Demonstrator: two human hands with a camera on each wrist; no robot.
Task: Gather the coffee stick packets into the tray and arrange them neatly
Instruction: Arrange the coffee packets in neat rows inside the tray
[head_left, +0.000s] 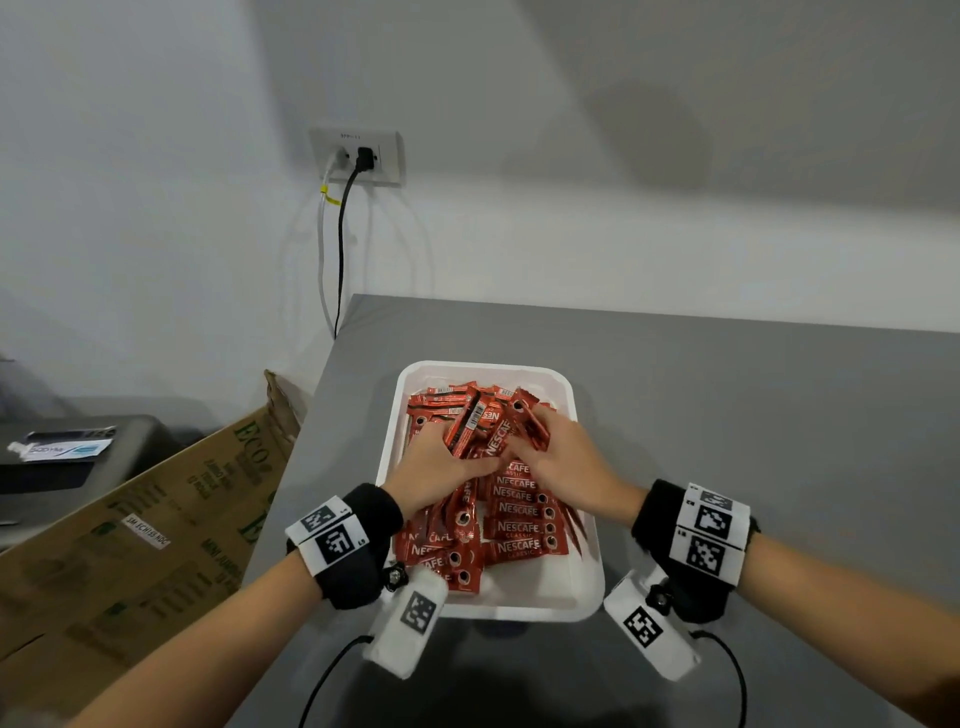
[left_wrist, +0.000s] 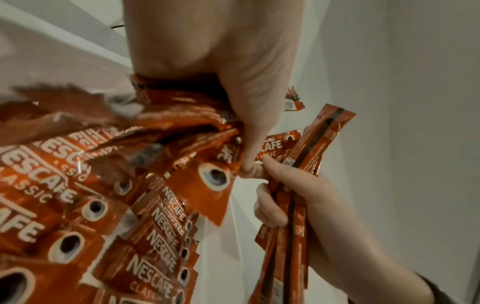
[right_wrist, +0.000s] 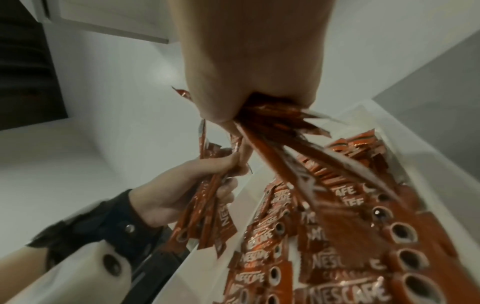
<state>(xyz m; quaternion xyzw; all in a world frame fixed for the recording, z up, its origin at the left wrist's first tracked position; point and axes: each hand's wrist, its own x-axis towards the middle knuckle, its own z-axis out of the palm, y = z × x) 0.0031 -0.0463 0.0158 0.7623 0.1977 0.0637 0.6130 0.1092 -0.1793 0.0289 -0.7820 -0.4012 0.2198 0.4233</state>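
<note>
Both hands, left hand (head_left: 441, 462) and right hand (head_left: 558, 457), each clutch a bundle of packets (head_left: 511, 506). They hover over the tray (head_left: 587, 587), likely squaring loose sticks into rows.

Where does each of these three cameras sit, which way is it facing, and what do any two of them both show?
Head: worn on the head, looking forward and down at the white tray of coffee stick packets; both forearms and hands show.
Left wrist: looks along the left hand, which grips packets; the right hand shows opposite.
Right wrist: looks along the right hand; the left hand shows opposite.
Shared: both wrist views show both hands gripping packets over the tray.
</note>
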